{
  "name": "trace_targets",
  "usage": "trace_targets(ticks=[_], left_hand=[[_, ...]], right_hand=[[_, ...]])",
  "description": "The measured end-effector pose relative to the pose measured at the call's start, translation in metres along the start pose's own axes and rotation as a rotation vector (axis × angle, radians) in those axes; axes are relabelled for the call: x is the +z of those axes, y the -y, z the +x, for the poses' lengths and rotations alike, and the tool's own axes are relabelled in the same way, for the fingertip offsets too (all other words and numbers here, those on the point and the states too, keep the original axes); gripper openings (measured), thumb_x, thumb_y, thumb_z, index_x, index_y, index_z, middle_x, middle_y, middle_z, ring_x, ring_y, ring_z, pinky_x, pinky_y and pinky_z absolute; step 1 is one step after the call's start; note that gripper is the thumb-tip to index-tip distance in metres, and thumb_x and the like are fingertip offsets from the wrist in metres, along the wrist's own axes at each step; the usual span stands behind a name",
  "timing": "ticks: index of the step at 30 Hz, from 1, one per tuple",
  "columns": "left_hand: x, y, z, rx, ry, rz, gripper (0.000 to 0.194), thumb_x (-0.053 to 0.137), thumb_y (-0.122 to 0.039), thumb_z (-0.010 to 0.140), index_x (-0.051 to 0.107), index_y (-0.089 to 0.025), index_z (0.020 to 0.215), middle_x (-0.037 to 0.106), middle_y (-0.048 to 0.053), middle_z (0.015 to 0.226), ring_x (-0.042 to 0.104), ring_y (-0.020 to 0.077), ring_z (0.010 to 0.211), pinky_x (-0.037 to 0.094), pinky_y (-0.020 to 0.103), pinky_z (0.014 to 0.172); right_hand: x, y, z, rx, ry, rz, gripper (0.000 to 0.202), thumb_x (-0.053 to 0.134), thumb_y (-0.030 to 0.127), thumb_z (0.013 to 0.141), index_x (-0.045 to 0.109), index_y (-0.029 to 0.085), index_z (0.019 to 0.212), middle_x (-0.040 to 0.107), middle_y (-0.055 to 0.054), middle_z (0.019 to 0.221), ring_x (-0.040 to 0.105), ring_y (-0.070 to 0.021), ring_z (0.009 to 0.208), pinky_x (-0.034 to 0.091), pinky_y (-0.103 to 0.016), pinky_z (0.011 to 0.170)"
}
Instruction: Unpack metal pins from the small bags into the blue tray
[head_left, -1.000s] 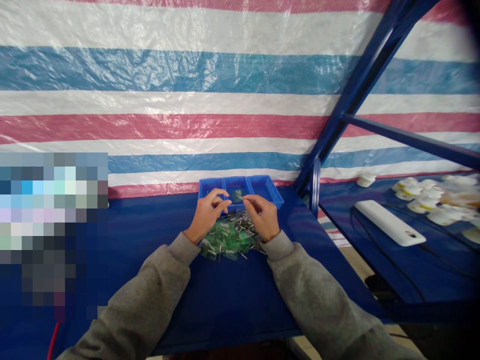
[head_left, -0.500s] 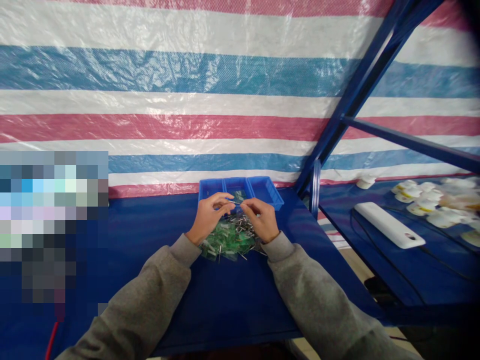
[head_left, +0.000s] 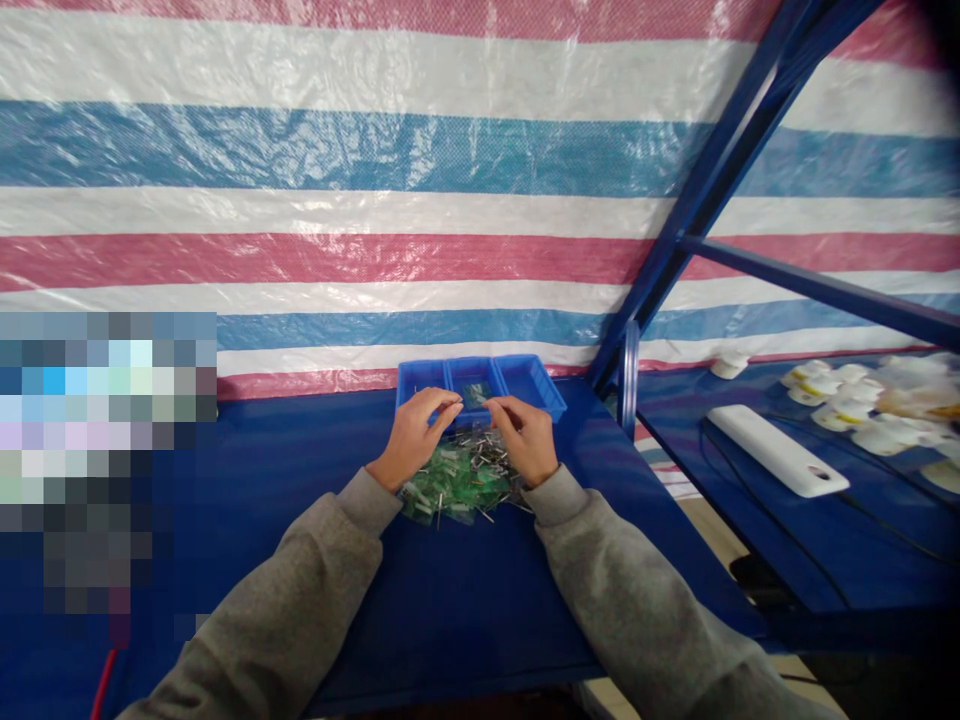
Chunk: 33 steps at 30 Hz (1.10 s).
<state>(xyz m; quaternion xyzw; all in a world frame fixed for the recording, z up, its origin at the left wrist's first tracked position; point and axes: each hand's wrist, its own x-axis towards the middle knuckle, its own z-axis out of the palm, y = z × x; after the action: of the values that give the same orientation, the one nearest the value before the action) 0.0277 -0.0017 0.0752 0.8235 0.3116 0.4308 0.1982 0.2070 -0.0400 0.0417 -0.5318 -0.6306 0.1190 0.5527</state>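
My left hand (head_left: 414, 432) is closed in a pinch at the left front of the blue divided tray (head_left: 556, 410); whatever its fingertips hold is too small to name. Opposite it, my right hand (head_left: 527, 436) also pinches, with something tiny and unclear at the fingertips. A narrow gap separates the two hands. Below and between them lies a pile of green clear pieces (head_left: 457, 482), with thin metal pins (head_left: 491, 450) at its upper right. Some greenish clear pieces (head_left: 475, 394) sit in the tray's middle compartment.
The blue table (head_left: 450, 610) bears the pile and tray. A blue metal frame (head_left: 675, 240) rises at the right. Beyond it, another blue table holds a white device (head_left: 776, 450), dark cables and several white round parts (head_left: 844, 400). A pixelated area covers the left side.
The fingertips have moved slightly apart. The thin metal piece that spanned them earlier no longer shows between them, and the middle compartment is more visible.
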Motion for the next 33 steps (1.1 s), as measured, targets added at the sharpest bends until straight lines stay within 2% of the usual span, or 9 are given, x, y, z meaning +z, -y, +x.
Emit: trace_targets(ticks=[5, 7, 10, 16, 19, 22, 28, 31, 33], left_hand=[[0.0007, 0.0017, 0.0014, -0.058, -0.040, -0.070, 0.022, 0.057, -0.033, 0.086, 0.064, -0.018, 0.101, 0.067, 0.001, 0.080, 0.061, 0.0141, 0.074, 0.046, 0.026, 0.076], [0.0001, 0.0017, 0.0020, -0.094, -0.055, -0.107, 0.022, 0.057, -0.034, 0.085, 0.064, -0.017, 0.098, 0.066, 0.001, 0.078, 0.061, 0.0140, 0.073, 0.047, 0.026, 0.075], [-0.0012, 0.0014, 0.0025, -0.104, -0.065, -0.126, 0.023, 0.056, -0.035, 0.086, 0.067, -0.016, 0.090, 0.069, 0.004, 0.086, 0.062, 0.0158, 0.079, 0.048, 0.027, 0.077], [-0.0028, 0.0039, 0.0033, -0.097, -0.048, -0.149, 0.026, 0.054, -0.036, 0.087, 0.069, -0.017, 0.096, 0.070, 0.007, 0.096, 0.064, 0.0176, 0.086, 0.049, 0.029, 0.081], [-0.0026, 0.0061, 0.0038, -0.106, 0.000, -0.122, 0.027, 0.049, -0.035, 0.090, 0.067, -0.017, 0.097, 0.069, 0.004, 0.084, 0.063, 0.0146, 0.077, 0.048, 0.026, 0.076], [-0.0020, 0.0063, 0.0042, -0.115, 0.063, -0.076, 0.026, 0.045, -0.033, 0.091, 0.063, -0.016, 0.097, 0.060, -0.001, 0.065, 0.056, 0.0105, 0.062, 0.044, 0.021, 0.065], [-0.0019, 0.0024, 0.0037, -0.106, 0.153, -0.054, 0.025, 0.048, -0.036, 0.089, 0.056, -0.016, 0.102, 0.046, -0.009, 0.051, 0.042, 0.0064, 0.049, 0.034, 0.017, 0.054], [-0.0021, 0.0000, 0.0029, -0.124, 0.142, -0.082, 0.025, 0.052, -0.038, 0.088, 0.058, -0.016, 0.099, 0.047, -0.008, 0.050, 0.043, 0.0065, 0.048, 0.036, 0.018, 0.054], [-0.0011, -0.0011, 0.0023, -0.132, 0.111, -0.146, 0.025, 0.055, -0.037, 0.086, 0.060, -0.016, 0.098, 0.056, -0.005, 0.057, 0.052, 0.0080, 0.053, 0.042, 0.019, 0.058]], right_hand=[[-0.0013, 0.0023, -0.0007, -0.005, -0.008, -0.006, 0.029, 0.047, 0.035, 0.090, 0.069, 0.017, 0.086, 0.068, -0.004, 0.076, 0.057, -0.0141, 0.062, 0.043, -0.025, 0.061], [-0.0013, 0.0022, -0.0009, -0.007, -0.007, -0.005, 0.029, 0.047, 0.035, 0.090, 0.069, 0.017, 0.087, 0.068, -0.004, 0.077, 0.058, -0.0147, 0.064, 0.044, -0.025, 0.062], [-0.0011, 0.0016, -0.0010, -0.012, -0.012, -0.010, 0.030, 0.047, 0.036, 0.090, 0.069, 0.017, 0.086, 0.068, -0.004, 0.077, 0.060, -0.0149, 0.065, 0.044, -0.025, 0.062], [-0.0012, 0.0011, -0.0007, -0.029, -0.017, -0.005, 0.029, 0.047, 0.035, 0.090, 0.069, 0.017, 0.085, 0.069, -0.005, 0.078, 0.062, -0.0161, 0.069, 0.046, -0.026, 0.064], [-0.0017, 0.0012, -0.0011, -0.025, -0.024, -0.005, 0.029, 0.047, 0.035, 0.090, 0.069, 0.018, 0.085, 0.069, -0.005, 0.079, 0.062, -0.0164, 0.070, 0.045, -0.026, 0.063], [-0.0023, 0.0028, -0.0014, -0.039, -0.006, 0.004, 0.027, 0.047, 0.034, 0.090, 0.069, 0.018, 0.089, 0.069, -0.005, 0.081, 0.059, -0.0146, 0.065, 0.044, -0.026, 0.060], [-0.0007, 0.0052, -0.0018, -0.134, 0.133, 0.016, 0.022, 0.053, 0.035, 0.088, 0.069, 0.019, 0.091, 0.065, -0.003, 0.077, 0.051, -0.0114, 0.057, 0.041, -0.025, 0.056], [0.0014, 0.0032, -0.0021, -0.129, 0.161, 0.023, 0.021, 0.055, 0.036, 0.086, 0.067, 0.019, 0.083, 0.064, -0.003, 0.075, 0.051, -0.0115, 0.057, 0.041, -0.024, 0.056], [0.0023, 0.0017, -0.0023, -0.122, 0.167, 0.020, 0.020, 0.055, 0.035, 0.087, 0.065, 0.019, 0.081, 0.064, -0.002, 0.076, 0.052, -0.0115, 0.057, 0.040, -0.024, 0.056]])
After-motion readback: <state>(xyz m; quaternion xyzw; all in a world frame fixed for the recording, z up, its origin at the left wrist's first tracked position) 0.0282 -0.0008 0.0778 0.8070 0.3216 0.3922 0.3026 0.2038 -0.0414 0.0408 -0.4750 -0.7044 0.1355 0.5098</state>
